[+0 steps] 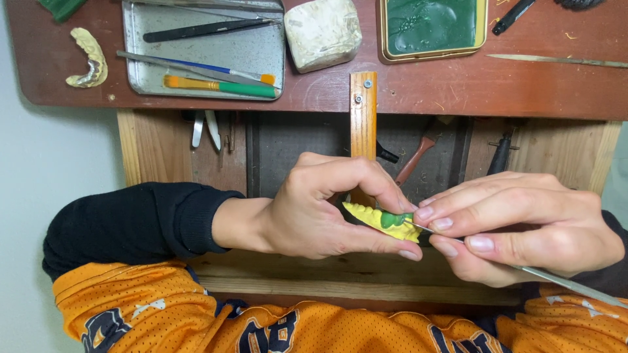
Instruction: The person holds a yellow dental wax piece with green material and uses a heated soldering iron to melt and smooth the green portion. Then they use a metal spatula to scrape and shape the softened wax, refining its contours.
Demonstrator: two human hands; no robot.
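Observation:
My left hand (320,209) pinches a small yellow dental cast (379,221) that carries a blob of green wax (392,219). My right hand (517,225) grips a thin metal carving tool (562,281), with its tip resting on the green wax. Both hands meet in front of a narrow wooden bench peg (363,114), just below the bench edge. Black sleeves cover both forearms.
On the brown bench top (458,85) lie a metal tray (261,55) holding tweezers, a brush and instruments, a white plaster block (322,33), a tin of green wax (432,26), a yellow dental cast (88,59) and a long blade (562,61). Tools hang under the bench.

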